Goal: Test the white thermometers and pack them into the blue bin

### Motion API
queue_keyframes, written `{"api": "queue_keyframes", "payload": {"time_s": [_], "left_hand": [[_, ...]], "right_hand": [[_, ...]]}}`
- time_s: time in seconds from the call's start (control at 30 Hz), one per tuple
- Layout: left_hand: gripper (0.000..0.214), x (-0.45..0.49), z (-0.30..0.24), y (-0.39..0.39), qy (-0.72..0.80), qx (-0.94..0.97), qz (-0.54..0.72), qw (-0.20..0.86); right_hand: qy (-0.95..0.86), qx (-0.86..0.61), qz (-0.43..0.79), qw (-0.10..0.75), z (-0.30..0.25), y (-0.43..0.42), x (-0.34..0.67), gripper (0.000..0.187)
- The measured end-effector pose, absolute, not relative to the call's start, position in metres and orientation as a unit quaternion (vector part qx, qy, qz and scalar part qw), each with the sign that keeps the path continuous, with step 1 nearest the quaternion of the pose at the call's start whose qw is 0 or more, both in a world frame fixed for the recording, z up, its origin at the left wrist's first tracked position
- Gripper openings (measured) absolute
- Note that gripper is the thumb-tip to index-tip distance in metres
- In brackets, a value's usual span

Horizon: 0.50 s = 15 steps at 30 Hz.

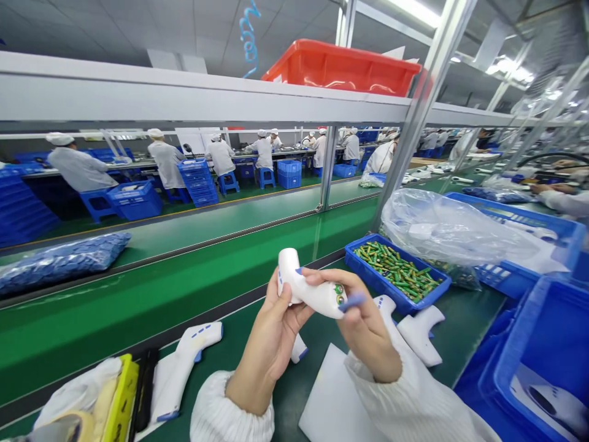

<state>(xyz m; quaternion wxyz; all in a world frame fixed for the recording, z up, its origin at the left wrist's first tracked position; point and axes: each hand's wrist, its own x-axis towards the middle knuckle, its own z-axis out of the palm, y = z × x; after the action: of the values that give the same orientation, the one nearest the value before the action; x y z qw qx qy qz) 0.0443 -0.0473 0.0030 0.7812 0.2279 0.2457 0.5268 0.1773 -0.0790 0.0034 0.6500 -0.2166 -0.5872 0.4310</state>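
Observation:
My left hand (270, 341) and my right hand (365, 325) both grip a white gun-shaped thermometer (309, 290) held up over the green bench. The left fingers wrap its rounded head end. The right hand pinches the other end, where a blue part and green markings show. A second white thermometer (181, 365) lies on the bench to the left. Another one (421, 331) lies to the right, partly behind my right hand.
A blue tray of green batteries (399, 271) stands at right, beside a blue crate (515, 270) under a clear plastic bag (448, 230). A deep blue bin (543, 368) is at lower right. A white sheet (329, 399) lies below my hands. A green conveyor (138, 294) runs behind; other workers sit beyond.

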Motion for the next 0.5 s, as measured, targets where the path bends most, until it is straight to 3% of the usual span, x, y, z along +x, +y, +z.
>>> {"api": "queue_keyframes", "payload": {"time_s": [0.13, 0.27, 0.33, 0.43, 0.5], "left_hand": [[0.068, 0.054, -0.012, -0.048, 0.284, 0.318, 0.608, 0.670], [0.077, 0.061, -0.028, -0.046, 0.315, 0.394, 0.616, 0.605], [0.078, 0.064, -0.035, -0.042, 0.319, 0.419, 0.612, 0.591], [0.076, 0.069, -0.051, -0.028, 0.320, 0.435, 0.585, 0.604], [0.076, 0.072, -0.065, -0.013, 0.348, 0.468, 0.543, 0.604]], "right_hand": [[-0.396, -0.143, 0.576, 0.701, -0.002, -0.069, 0.168, 0.021], [-0.303, -0.125, 0.635, 0.699, -0.005, -0.065, 0.172, 0.002], [-0.289, -0.139, 0.630, 0.707, -0.008, -0.064, 0.176, 0.007], [-0.407, -0.289, 0.523, 0.690, -0.013, -0.055, 0.198, 0.004], [-0.552, -0.501, 0.324, 0.582, -0.018, -0.044, 0.232, 0.015]]}}
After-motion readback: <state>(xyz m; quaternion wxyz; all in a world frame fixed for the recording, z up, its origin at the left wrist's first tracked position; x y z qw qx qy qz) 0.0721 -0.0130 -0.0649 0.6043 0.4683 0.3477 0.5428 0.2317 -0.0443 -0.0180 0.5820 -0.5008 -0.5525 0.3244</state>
